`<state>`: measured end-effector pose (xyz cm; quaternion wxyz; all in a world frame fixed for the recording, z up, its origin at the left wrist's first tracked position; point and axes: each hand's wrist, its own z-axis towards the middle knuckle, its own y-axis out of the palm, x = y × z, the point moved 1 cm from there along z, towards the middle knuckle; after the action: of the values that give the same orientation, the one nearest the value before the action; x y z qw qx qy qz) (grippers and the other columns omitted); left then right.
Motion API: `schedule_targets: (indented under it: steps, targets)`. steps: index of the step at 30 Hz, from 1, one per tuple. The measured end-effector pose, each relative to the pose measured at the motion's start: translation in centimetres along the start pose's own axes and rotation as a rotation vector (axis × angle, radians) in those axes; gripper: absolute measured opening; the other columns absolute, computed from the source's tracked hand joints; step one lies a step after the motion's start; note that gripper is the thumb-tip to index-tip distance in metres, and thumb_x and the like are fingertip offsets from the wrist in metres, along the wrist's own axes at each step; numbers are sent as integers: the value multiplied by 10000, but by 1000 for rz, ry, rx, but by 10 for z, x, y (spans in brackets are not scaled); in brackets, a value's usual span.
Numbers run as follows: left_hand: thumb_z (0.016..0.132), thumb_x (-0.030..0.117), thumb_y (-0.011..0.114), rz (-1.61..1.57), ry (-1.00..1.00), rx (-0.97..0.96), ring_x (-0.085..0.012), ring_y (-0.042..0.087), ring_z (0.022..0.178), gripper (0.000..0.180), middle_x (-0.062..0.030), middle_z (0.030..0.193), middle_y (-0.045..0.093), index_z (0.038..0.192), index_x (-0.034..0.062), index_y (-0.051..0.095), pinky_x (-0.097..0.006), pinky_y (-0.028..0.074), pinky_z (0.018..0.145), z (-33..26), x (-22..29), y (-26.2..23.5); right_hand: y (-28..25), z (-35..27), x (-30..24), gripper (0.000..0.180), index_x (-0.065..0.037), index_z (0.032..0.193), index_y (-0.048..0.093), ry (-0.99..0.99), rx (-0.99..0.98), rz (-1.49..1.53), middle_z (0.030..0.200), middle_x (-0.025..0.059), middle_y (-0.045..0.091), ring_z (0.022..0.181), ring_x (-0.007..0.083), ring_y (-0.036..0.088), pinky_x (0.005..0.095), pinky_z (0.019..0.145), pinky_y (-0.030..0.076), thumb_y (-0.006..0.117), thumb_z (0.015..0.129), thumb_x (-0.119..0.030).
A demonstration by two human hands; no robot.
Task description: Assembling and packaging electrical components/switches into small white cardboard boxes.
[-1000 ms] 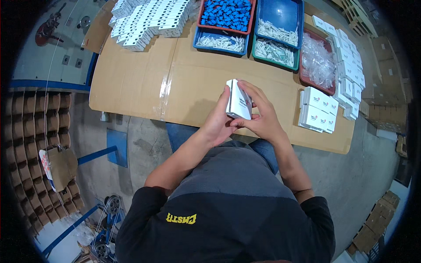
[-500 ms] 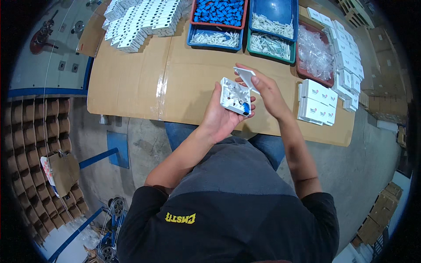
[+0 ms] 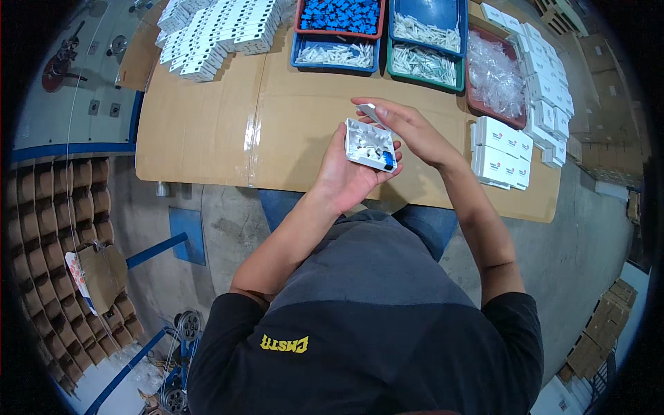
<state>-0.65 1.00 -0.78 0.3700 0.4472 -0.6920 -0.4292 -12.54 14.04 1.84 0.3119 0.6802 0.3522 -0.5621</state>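
My left grip (image 3: 349,173) cups an open white box (image 3: 370,144) from below, fingers curled up along its near side, so the box sits tilted in my palm above the near edge of the bench (image 3: 207,131). Inside the box I see white ribs and a small blue part (image 3: 388,160) at its right corner. My right grip (image 3: 408,128) is half closed just beside the box, thumb and fingers pinching a flat white lid (image 3: 370,111) that pokes out toward the far side; the hand touches the box's right rim. Along the far edge of the bench stand trays: one with blue pieces (image 3: 339,14), a blue tray of white parts (image 3: 335,54), and a green tray (image 3: 423,66) with more white parts. A red tray (image 3: 477,97) near the right edge holds clear bags. Stacks of white boxes (image 3: 501,151) lie by the right edge, and more are heaped at the far left corner (image 3: 214,31).
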Motion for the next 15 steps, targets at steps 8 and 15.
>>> schedule_targets:
  steps: [8,15]
  targets:
    - [1119,509,243,-30,-10,6,-418,608,1211,579,-183,1381,586,1469,101,458,-576,461,1092,1,1,-1,2,1,0,527,-111,1461,601,-14,-58,-60,1269,45,684,1116,107,623,254,922,502,460,1102,-469]
    - [1121,486,271,-23,-6,22,-424,600,1230,550,-180,1394,580,1473,107,457,-599,433,1128,0,3,0,5,-1,-3,483,-85,1439,616,24,-69,-38,1242,55,702,1118,112,629,282,984,504,491,1105,-412]
